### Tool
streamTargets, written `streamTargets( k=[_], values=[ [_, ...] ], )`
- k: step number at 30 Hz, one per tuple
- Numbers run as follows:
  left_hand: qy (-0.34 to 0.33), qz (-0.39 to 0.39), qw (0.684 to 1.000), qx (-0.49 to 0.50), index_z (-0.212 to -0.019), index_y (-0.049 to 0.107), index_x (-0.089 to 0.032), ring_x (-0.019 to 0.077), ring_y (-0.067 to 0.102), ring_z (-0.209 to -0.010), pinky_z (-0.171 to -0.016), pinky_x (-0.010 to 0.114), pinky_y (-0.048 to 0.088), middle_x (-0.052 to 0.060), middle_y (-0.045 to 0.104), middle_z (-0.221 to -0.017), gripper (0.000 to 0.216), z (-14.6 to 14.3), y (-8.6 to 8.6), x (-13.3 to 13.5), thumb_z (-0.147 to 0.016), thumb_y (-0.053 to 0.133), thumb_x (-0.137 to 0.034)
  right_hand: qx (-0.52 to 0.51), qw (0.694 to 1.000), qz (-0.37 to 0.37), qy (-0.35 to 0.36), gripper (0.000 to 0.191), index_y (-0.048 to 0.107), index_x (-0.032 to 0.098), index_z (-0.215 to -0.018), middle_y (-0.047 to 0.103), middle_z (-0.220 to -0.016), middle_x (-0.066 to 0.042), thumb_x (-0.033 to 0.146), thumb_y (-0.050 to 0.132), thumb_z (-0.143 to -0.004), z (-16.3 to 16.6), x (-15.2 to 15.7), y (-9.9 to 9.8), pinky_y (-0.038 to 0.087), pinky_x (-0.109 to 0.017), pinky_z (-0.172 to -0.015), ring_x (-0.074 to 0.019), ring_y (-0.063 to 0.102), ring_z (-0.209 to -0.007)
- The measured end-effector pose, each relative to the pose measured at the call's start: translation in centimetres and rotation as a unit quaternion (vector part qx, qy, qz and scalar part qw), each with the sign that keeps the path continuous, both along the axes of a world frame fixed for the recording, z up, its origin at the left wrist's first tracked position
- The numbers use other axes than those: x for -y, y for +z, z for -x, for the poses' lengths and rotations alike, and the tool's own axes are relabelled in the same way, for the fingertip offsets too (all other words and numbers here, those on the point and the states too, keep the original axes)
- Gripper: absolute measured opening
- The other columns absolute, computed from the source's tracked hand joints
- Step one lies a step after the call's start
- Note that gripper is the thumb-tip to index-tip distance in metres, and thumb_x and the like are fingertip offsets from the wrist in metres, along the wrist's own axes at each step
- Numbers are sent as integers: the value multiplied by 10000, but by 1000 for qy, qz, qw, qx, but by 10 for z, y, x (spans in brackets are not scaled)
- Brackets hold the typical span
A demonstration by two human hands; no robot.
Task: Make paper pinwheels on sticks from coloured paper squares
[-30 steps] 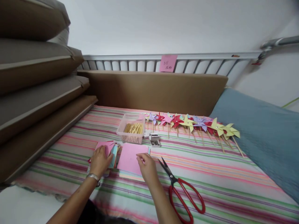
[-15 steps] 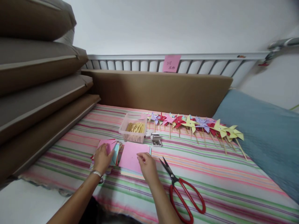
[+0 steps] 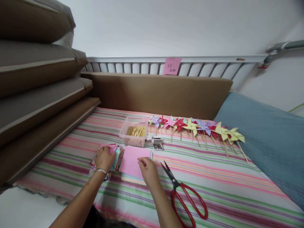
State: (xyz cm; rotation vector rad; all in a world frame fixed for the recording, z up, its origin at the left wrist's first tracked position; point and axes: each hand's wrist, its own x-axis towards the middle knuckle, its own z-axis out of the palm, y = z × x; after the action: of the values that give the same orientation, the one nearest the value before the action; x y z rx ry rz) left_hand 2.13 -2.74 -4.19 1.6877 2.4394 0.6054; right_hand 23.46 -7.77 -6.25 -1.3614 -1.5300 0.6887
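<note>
"How much was done?"

"Lots of pinwheels (image 3: 191,126) lay finished in a row on the striped cloth (image 3: 133,207). The paper squares (image 3: 132,160) were still flat, beside a cut-paper pile (image 3: 116,160)."

"And the grip?"

"The left hand (image 3: 104,158) curled over that pile; I couldn't tell if it pinched any. The right hand (image 3: 148,170) curled loosely over the squares, looking empty, but I couldn't see if its tips met."
</note>
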Motion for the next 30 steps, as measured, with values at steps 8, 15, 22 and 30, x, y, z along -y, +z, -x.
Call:
streamTargets(
  k=[8, 15, 22, 30],
  values=[
    [0, 4, 999, 45, -1034, 664, -155, 335, 578, -1056, -855, 377, 413, 172, 665, -1101, 538, 14, -5, -4, -716, 511, -560, -1, 1000, 12, 5, 194, 705, 165, -870, 688, -861, -85, 175, 526, -795, 0, 2, -3, 496, -315, -756, -215, 652, -807],
    [-2, -13, 995, 99, -945, 690, -138, 319, 605, -981, -787, 352, 422, 171, 697, -1010, 443, 25, -10, -14, -712, 555, -490, 2, 1000, 18, 3, 201, 711, 160, -858, 692, -839, -87, 172, 525, -783, 2, 8, -5, 501, -309, -740, -215, 657, -792],
    [-32, -42, 985, 165, -637, 657, -200, 222, 591, -642, -568, 292, 372, 53, 662, -638, 278, 32, -9, -9, -746, 518, -415, -9, 1000, 12, -5, 201, 717, 168, -846, 701, -832, -78, 201, 529, -781, -1, 6, -3, 496, -316, -734, -217, 655, -785],
    [10, -119, 948, 296, -559, 546, -201, 161, 465, -487, -473, 268, 308, -21, 473, -460, 311, 48, -6, 14, -761, 441, -412, -9, 999, 0, -44, 235, 712, 170, -868, 703, -866, -83, 301, 535, -784, -27, 16, 0, 494, -325, -761, -225, 648, -820]
  ],
)
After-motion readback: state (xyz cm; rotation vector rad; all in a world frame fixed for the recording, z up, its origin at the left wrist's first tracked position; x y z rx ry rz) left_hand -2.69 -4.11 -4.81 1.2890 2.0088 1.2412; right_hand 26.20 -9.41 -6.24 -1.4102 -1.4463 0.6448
